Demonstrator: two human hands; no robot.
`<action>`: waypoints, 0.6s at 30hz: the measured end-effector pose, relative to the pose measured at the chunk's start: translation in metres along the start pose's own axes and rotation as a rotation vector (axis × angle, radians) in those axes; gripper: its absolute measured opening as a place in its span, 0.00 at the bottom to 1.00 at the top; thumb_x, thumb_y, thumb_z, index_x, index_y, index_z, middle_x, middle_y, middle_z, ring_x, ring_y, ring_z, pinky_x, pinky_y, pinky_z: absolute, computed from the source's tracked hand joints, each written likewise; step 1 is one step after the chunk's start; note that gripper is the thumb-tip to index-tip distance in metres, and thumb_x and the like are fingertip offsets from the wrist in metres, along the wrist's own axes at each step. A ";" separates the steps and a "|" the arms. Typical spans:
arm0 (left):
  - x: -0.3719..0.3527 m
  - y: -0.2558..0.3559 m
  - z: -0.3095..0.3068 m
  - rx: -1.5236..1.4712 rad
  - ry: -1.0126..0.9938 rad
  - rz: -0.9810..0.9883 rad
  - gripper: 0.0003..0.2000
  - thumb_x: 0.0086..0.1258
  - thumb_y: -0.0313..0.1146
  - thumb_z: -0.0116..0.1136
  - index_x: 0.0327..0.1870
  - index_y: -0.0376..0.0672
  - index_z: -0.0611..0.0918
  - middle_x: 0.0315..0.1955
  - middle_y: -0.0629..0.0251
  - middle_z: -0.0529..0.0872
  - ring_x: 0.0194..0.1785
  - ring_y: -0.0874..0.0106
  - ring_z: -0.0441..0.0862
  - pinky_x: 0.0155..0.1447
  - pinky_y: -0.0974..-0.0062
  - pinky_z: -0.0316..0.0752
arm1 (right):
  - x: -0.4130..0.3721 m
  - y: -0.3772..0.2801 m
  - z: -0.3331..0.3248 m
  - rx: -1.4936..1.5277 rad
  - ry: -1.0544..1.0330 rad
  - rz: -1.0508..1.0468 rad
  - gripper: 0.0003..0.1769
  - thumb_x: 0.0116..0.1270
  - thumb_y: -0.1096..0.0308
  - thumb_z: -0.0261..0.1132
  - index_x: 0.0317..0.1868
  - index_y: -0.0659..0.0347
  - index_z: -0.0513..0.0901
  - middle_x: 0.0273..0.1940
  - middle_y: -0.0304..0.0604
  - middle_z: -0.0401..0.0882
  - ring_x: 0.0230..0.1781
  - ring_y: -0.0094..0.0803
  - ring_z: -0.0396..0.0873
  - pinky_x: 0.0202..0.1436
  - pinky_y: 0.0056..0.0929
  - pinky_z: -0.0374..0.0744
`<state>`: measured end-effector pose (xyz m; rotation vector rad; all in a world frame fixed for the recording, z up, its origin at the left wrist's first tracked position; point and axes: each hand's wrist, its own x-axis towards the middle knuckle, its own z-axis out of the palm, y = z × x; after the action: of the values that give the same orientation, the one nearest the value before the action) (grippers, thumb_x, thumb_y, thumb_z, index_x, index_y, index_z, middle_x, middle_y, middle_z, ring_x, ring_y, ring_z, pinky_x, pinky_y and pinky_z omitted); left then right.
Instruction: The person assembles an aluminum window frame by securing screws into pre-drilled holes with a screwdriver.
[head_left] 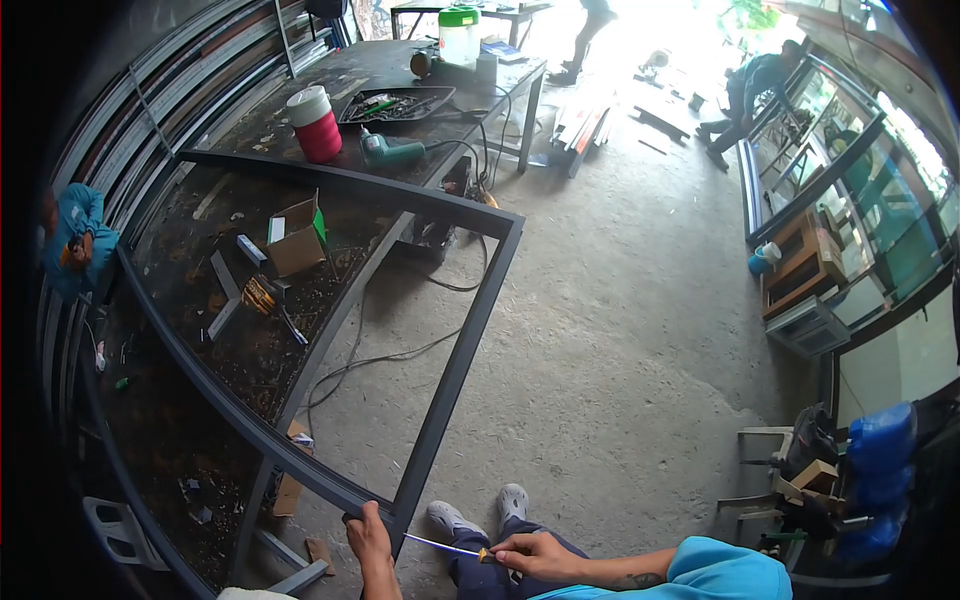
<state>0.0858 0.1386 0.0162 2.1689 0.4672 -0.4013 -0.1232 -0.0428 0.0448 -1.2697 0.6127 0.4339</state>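
My left hand is closed around the near corner of a large dark grey metal frame, which lies partly on the workbench and juts out over the floor. In my right hand is a screwdriver with a yellow handle, pinched between the fingers. Its long thin shaft points left, and the tip is at or close to the frame's corner beside my left hand. Whether the tip sits in a screw is too small to tell.
On the workbench are an open cardboard box, metal offcuts, a green power drill, a red jug and a black tray. A cable trails across the floor. Co-workers are around. Glazed frames lean right.
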 end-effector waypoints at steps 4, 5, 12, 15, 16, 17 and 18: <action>0.004 -0.005 0.001 0.101 0.044 0.031 0.23 0.62 0.45 0.53 0.36 0.25 0.80 0.34 0.45 0.83 0.39 0.56 0.82 0.46 0.64 0.73 | 0.007 0.012 0.001 0.359 -0.088 0.205 0.16 0.70 0.62 0.62 0.52 0.62 0.82 0.43 0.36 0.83 0.42 0.17 0.76 0.42 0.15 0.71; 0.005 -0.007 -0.002 0.103 0.040 0.041 0.23 0.62 0.45 0.53 0.36 0.25 0.80 0.34 0.45 0.83 0.39 0.56 0.82 0.46 0.64 0.73 | 0.008 0.015 0.001 0.365 -0.084 0.197 0.16 0.70 0.62 0.62 0.52 0.62 0.82 0.43 0.36 0.83 0.42 0.17 0.76 0.42 0.15 0.71; 0.007 -0.008 0.000 0.012 0.044 -0.112 0.25 0.63 0.49 0.55 0.35 0.27 0.80 0.25 0.57 0.80 0.28 0.64 0.78 0.33 0.68 0.72 | -0.004 0.005 0.003 0.312 -0.103 0.074 0.20 0.68 0.61 0.64 0.57 0.62 0.78 0.50 0.39 0.80 0.50 0.21 0.75 0.52 0.20 0.74; 0.008 -0.006 -0.004 -0.063 -0.109 -0.108 0.26 0.65 0.52 0.54 0.39 0.29 0.78 0.29 0.57 0.81 0.25 0.69 0.78 0.26 0.73 0.72 | -0.009 0.004 -0.001 0.085 -0.140 -0.149 0.29 0.68 0.59 0.65 0.66 0.58 0.70 0.55 0.42 0.76 0.54 0.27 0.73 0.56 0.27 0.73; 0.000 0.004 -0.015 0.057 -0.345 -0.166 0.45 0.65 0.66 0.44 0.73 0.37 0.55 0.73 0.50 0.55 0.75 0.53 0.51 0.74 0.56 0.47 | -0.014 -0.003 0.002 0.086 -0.053 -0.308 0.24 0.63 0.68 0.64 0.60 0.58 0.75 0.47 0.44 0.79 0.45 0.32 0.76 0.48 0.30 0.75; 0.009 -0.004 -0.012 0.060 -0.355 -0.162 0.45 0.65 0.66 0.44 0.73 0.37 0.55 0.73 0.50 0.55 0.75 0.53 0.51 0.74 0.56 0.47 | -0.017 -0.009 0.003 0.084 0.030 -0.466 0.22 0.57 0.77 0.63 0.55 0.58 0.80 0.40 0.45 0.81 0.36 0.38 0.80 0.40 0.32 0.77; 0.023 -0.021 -0.010 0.132 -0.298 -0.179 0.45 0.64 0.65 0.47 0.73 0.36 0.56 0.72 0.49 0.55 0.75 0.53 0.52 0.73 0.57 0.51 | -0.020 -0.011 0.000 -0.140 0.105 -0.575 0.22 0.57 0.77 0.64 0.54 0.56 0.81 0.36 0.46 0.80 0.33 0.41 0.79 0.35 0.31 0.76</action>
<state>0.0973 0.1630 -0.0029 2.1505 0.4783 -0.8622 -0.1314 -0.0452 0.0658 -1.5390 0.2835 -0.0701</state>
